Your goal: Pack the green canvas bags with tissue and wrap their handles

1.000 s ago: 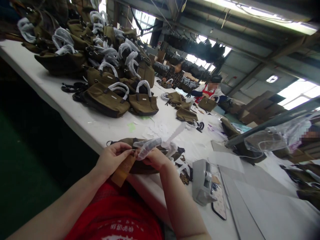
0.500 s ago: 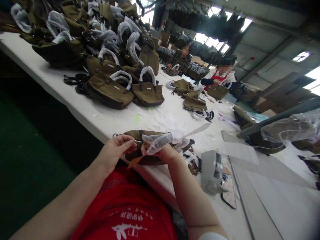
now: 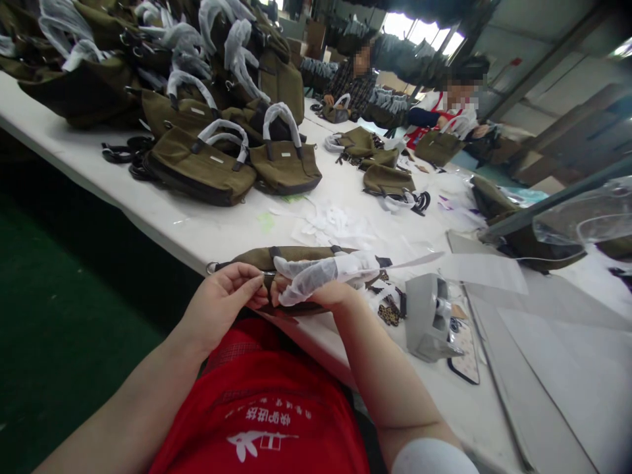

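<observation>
Here, at the table's [image 3: 162, 227] near edge, left hand [image 3: 224, 303] and right hand [image 3: 326, 296] both pinch the olive bag's [image 3: 296, 257] zipper; its loose white-wrapped handle [image 3: 320, 273] could snag, or the overhanging bag slip off

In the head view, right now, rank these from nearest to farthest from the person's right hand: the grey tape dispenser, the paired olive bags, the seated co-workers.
From the right hand:
1. Grey tape dispenser, just to its right.
2. Paired olive bags, mid-table, to the left.
3. Seated co-workers, at the far end.
</observation>
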Available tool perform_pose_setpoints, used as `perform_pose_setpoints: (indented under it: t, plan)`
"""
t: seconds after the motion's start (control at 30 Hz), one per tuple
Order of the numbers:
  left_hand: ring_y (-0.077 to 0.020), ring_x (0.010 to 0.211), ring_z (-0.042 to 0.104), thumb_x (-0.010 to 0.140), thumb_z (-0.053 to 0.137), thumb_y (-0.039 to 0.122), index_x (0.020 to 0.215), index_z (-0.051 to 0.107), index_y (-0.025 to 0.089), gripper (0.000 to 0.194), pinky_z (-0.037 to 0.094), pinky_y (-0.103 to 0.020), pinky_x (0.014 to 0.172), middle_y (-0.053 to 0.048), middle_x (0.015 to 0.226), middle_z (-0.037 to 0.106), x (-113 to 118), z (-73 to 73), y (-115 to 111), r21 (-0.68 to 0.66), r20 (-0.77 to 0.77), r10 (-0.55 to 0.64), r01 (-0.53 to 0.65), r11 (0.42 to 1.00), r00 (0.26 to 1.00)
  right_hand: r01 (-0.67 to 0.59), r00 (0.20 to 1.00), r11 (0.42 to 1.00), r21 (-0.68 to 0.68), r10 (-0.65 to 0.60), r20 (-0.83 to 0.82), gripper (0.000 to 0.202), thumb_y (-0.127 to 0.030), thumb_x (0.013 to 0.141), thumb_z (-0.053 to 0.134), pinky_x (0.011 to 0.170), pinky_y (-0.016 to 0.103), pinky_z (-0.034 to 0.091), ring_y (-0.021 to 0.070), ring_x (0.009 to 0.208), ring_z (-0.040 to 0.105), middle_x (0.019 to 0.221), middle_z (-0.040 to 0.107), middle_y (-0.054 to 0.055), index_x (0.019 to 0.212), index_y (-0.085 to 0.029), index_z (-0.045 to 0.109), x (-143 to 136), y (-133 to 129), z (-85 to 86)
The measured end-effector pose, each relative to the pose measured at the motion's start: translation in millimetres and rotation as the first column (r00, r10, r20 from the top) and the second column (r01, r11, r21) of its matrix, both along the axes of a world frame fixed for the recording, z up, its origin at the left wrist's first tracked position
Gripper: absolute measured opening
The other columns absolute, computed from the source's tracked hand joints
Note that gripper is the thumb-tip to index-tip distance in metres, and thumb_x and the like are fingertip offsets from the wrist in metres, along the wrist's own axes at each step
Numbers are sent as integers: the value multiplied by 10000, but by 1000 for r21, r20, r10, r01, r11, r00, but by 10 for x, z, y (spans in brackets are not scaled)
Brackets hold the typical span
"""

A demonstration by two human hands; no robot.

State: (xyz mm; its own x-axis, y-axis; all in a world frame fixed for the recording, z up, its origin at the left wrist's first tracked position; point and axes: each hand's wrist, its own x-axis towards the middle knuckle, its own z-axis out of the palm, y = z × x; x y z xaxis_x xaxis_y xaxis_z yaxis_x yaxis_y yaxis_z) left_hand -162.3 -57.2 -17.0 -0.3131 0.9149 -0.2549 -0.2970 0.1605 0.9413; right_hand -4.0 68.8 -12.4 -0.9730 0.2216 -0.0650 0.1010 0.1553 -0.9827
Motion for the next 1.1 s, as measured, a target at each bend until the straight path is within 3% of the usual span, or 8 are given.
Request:
perform_pose_setpoints:
  t: [0.1, 0.23, 0.33, 0.47, 0.67, 0.87, 1.1]
  plan:
    - [-113, 570, 665, 722, 806, 407, 856, 622, 156, 339, 565, -192, 576, 11, 665, 698, 69, 8, 20, 19, -43, 16, -15, 1000, 999, -20, 996, 992, -123, 9, -87, 283, -453, 809, 619, 771, 302, 494, 152, 759, 570, 789, 645, 30, 767, -173, 629, 27, 53, -160]
    - [-103, 558, 660, 735, 796, 394, 851, 620, 157, 316, 567, -185, 581, 20, 665, 691, 102, -1, 48, 24, -54, 37, -35, 999, 998, 58, 997, 991, -121, -64, -46, 312, -480, 769, 652, 792, 318, 505, 180, 831, 603, 816, 670, 35, 812, -172, 668, 20, 74, -252]
    - [-99, 558, 657, 746, 789, 386, 858, 623, 157, 304, 563, -178, 581, 20, 668, 693, 108, -8, 63, 29, -65, 30, -28, 999, 997, 121, 993, 986, -112, -120, 16, 318, -493, 748, 666, 830, 335, 506, 194, 865, 616, 826, 680, 27, 802, -181, 689, 6, 67, -232]
    - [-97, 556, 654, 753, 782, 395, 854, 617, 156, 308, 553, -170, 565, 15, 670, 696, 108, -18, 74, 33, -67, 16, -13, 999, 998, 19, 1000, 990, -138, -22, -15, 236, -424, 786, 650, 853, 332, 503, 192, 844, 633, 797, 687, 18, 748, -199, 706, 7, 69, -204]
    - [-101, 548, 649, 735, 792, 403, 859, 614, 152, 332, 554, -176, 557, 10, 658, 699, 119, -15, 77, 26, -54, 17, -15, 1000, 998, 100, 993, 983, -152, -89, 77, 182, -362, 743, 673, 720, 282, 504, 167, 766, 614, 816, 703, 22, 737, -184, 709, 0, 53, -124]
    - [-98, 534, 637, 720, 799, 406, 843, 613, 147, 342, 535, -165, 536, 3, 636, 697, 127, -15, 87, 23, -50, 10, -9, 1000, 999, 66, 996, 990, -126, -58, 62, 245, -417, 736, 682, 678, 272, 467, 130, 646, 528, 715, 642, -4, 776, -175, 678, -58, 1, 28]
    - [-102, 537, 630, 729, 784, 448, 858, 613, 152, 365, 517, -163, 527, -1, 630, 691, 108, -46, 76, 19, -76, -4, 6, 1000, 997, 154, 988, 981, -120, -156, -6, 302, -433, 683, 732, 662, 263, 451, 114, 636, 477, 657, 551, -33, 683, -181, 566, -94, -33, -62]
